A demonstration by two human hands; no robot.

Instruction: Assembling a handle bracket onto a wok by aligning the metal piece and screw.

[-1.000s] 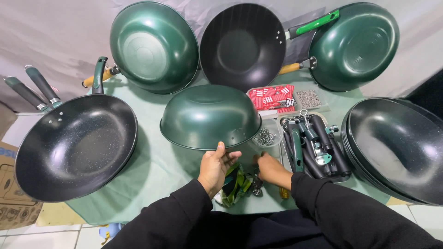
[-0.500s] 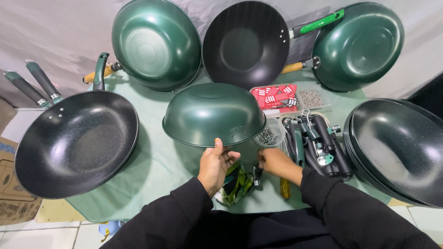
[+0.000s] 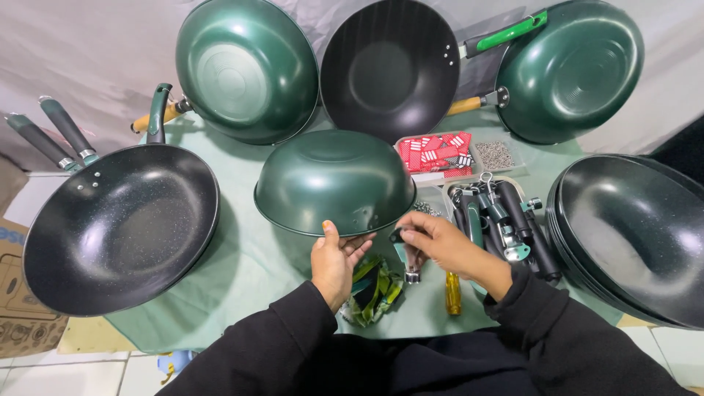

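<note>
Green cloth covers desk [image 3: 242,271], woks leaning on grey backdrop. Left hand [image 3: 335,258] clamped on rim of upturned green wok [image 3: 335,180], thumb up, wok tilted at desk centre. Right hand [image 3: 440,246] pinches green handle [image 3: 402,253] beside rim, wrist bent inward. Best: steady wok, align handle squarely with rim bracket.
</note>
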